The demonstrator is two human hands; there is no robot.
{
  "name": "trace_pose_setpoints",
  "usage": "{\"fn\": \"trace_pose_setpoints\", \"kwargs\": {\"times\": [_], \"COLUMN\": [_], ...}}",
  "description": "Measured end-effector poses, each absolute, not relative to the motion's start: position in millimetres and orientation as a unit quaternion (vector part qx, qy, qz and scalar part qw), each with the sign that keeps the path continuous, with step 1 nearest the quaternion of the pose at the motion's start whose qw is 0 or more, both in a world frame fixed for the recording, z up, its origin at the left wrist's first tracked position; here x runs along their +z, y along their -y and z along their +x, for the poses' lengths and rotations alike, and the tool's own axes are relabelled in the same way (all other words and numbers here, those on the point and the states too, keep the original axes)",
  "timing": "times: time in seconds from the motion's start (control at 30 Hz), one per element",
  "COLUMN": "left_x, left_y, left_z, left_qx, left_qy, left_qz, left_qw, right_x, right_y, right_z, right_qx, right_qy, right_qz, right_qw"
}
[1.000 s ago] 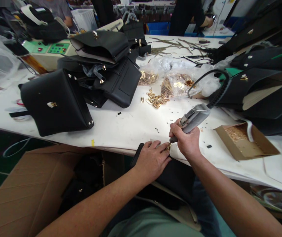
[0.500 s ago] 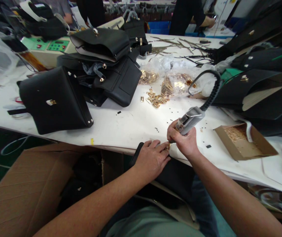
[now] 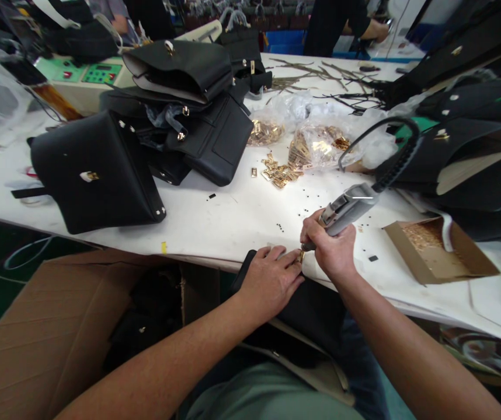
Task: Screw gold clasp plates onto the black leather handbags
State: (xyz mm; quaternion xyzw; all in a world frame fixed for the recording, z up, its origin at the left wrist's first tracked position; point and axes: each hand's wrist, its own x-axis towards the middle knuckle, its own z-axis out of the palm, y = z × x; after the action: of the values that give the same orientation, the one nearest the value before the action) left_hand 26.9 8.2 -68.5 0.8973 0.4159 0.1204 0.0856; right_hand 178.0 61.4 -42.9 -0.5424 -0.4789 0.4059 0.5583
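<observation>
My right hand is wrapped round a grey power screwdriver, tilted, with a dark cord bending away from its upper end. The tool's lower end points at a small gold fitting by the table's front edge; its tip is hard to make out. My left hand holds down a black bag that lies between the table edge and my lap. The fingers are spread over its leather, and the index fingertip touches or nearly touches the fitting. Part of the bag is hidden under my hand and forearm.
Black bags are piled at the back left, and another bag stands before them. Loose gold fittings lie near plastic bags. A cardboard tray of tiny gold parts is right. A cardboard box stands below left.
The screwdriver and my right hand have shifted slightly to the right, and the cord has swung right. My left hand stays on the bag. The view has moved a little.
</observation>
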Motion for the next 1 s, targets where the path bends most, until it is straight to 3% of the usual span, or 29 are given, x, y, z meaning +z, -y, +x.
{"fn": "trace_pose_setpoints", "kwargs": {"times": [0.4,0.73,1.0], "left_x": [-70,-70,-69], "left_y": [-8,-7,-8], "left_z": [27,27,27], "left_qx": [0.129,0.126,0.126], "left_qy": [-0.422,-0.420,-0.420], "left_qz": [0.892,0.894,0.894], "left_qw": [0.093,0.088,0.087], "right_x": [-24,-30,-31], "right_y": [-70,-73,-75], "right_z": [171,176,174], "right_qx": [0.420,0.417,0.434], "right_qy": [0.579,0.566,0.581], "right_qz": [-0.565,-0.557,-0.547], "right_qw": [0.410,0.442,0.418]}}
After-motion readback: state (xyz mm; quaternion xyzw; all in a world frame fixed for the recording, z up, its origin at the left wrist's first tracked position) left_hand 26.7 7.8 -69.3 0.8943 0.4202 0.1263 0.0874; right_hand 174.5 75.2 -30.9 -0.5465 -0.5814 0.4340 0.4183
